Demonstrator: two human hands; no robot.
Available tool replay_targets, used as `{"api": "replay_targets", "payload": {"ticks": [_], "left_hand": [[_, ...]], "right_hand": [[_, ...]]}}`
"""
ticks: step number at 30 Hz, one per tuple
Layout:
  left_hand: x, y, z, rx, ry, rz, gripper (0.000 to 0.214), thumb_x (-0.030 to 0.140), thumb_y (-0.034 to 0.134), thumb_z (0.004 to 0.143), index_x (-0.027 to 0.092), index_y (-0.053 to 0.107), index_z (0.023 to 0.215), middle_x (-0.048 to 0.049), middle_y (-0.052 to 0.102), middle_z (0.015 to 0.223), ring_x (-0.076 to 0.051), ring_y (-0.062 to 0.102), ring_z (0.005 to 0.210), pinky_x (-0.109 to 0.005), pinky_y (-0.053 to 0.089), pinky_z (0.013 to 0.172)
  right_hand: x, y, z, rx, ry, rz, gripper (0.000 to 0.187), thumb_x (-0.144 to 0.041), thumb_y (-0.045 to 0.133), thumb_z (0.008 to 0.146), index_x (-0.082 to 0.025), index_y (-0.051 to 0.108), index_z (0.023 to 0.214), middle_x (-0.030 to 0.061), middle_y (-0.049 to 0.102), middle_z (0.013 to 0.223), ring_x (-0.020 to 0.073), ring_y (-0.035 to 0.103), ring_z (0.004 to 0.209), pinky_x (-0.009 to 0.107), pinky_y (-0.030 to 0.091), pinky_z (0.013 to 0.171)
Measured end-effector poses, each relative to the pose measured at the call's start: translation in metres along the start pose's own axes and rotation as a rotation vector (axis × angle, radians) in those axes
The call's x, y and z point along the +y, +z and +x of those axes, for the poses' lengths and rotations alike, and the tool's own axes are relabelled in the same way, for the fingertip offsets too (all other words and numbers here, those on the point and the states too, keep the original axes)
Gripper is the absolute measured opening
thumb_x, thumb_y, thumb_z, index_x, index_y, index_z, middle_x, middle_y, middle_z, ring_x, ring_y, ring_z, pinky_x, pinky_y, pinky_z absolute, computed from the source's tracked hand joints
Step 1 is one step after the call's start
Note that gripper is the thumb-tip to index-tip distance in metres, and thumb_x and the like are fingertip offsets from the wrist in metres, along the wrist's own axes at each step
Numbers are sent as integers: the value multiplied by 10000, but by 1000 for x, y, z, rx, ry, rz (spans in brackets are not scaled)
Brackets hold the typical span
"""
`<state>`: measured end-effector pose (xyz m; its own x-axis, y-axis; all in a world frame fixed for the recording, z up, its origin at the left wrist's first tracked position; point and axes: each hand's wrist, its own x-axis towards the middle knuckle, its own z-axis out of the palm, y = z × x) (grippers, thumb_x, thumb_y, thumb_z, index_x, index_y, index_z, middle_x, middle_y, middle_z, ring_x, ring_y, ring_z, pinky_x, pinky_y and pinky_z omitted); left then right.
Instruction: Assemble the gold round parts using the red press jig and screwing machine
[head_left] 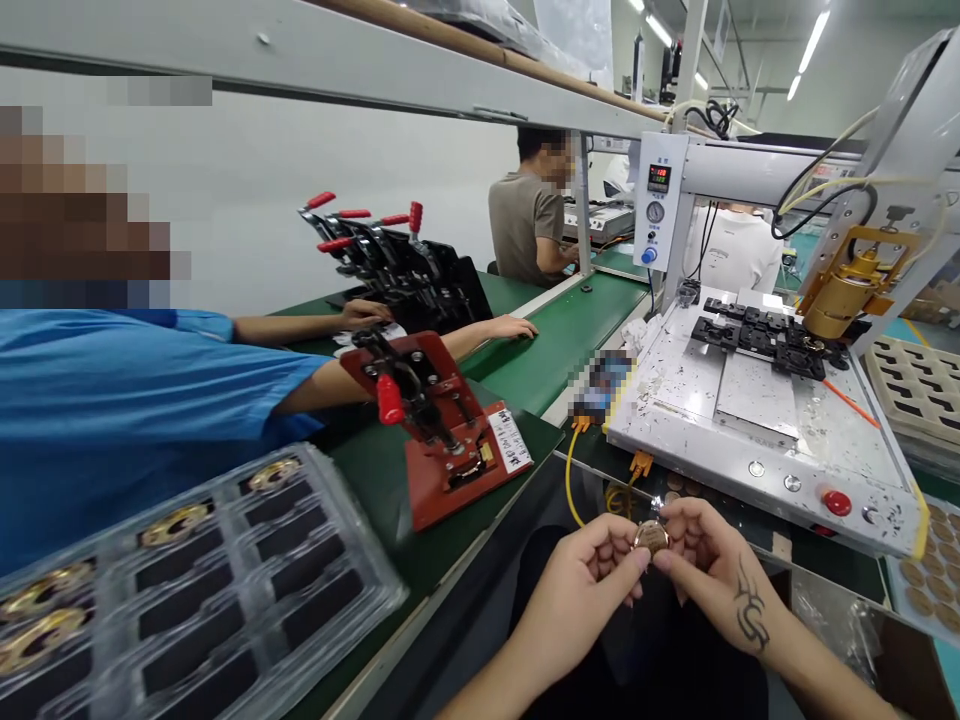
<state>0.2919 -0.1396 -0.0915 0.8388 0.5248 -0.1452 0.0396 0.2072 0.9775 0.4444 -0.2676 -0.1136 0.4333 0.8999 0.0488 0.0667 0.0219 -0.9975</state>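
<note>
A small round disc [651,537] with a shiny gold-coloured rim and a brownish face is held above my lap; it resembles a watch part. My left hand [592,565] pinches its left edge between thumb and fingers. On the opposite edge, the thumb and fingers of my right hand [701,550] grip it too. A small clear, shiny bit [658,505] shows at the disc's top, by my right fingertips; what it is I cannot tell.
A white dispensing machine [675,400] with black fixtures [757,335] stands ahead right. Copper-coloured discs [941,560] lie at far right. Left are a red clamp fixture [450,470], a plastic tray [330,510] with gold rings, and a co-worker's blue sleeve [247,370]. A yellow cable [571,480] hangs nearby.
</note>
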Motion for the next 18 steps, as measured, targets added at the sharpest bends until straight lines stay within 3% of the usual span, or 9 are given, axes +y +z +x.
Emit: {"api": "replay_targets", "payload": {"ticks": [4,8,11,13,14,16,18], "left_hand": [[2,-5,-2,16,31,62,329,486,783,899,169,696,890,7,632,742,-126,587,631,-248,512,619],[10,-8,-9,48,63,167,212,381,706,949,180,677,885,13,622,740,-130,574,627,-253,506,632],[41,-23,-21,-55,152,436,131,330,729,932,200,731,942,-27,716,866,-176,660,756,-268,523,698],[74,-43,-30,-49,274,663,132,344,761,925,233,770,996,-47,763,972,-212,700,864,-284,533,755],[92,-55,-33,21,361,759,136,355,755,939,246,778,1017,-51,773,1000,-221,706,894,-295,535,782],[123,-83,-33,278,592,897,137,350,692,989,242,771,1021,-59,773,988,-227,695,903,-327,526,839],[141,-112,-25,438,823,1022,176,327,632,1016,222,747,936,-68,752,915,-232,667,885,-362,504,875]], "right_hand": [[-13,-9,5,-190,-312,-429,402,-240,693,994,-296,641,1388,63,715,1087,191,691,874,341,612,820],[-16,-8,14,-229,-552,-639,520,-164,645,985,-294,580,1485,118,721,1256,243,732,1044,352,628,866],[-16,-3,21,-198,-626,-651,507,-141,669,938,-284,599,1419,104,748,1153,246,749,965,347,640,807],[-19,-1,26,-173,-637,-640,480,-142,689,907,-290,616,1357,81,749,1061,232,737,856,337,635,731],[-22,0,29,-150,-635,-633,461,-146,694,897,-295,623,1328,68,742,1015,223,722,803,334,627,698],[-28,2,34,-102,-623,-610,412,-168,688,899,-303,629,1284,49,721,957,210,687,732,341,610,671],[-34,5,38,-63,-599,-573,362,-199,671,912,-302,628,1256,42,709,941,206,667,710,357,602,681]]}}
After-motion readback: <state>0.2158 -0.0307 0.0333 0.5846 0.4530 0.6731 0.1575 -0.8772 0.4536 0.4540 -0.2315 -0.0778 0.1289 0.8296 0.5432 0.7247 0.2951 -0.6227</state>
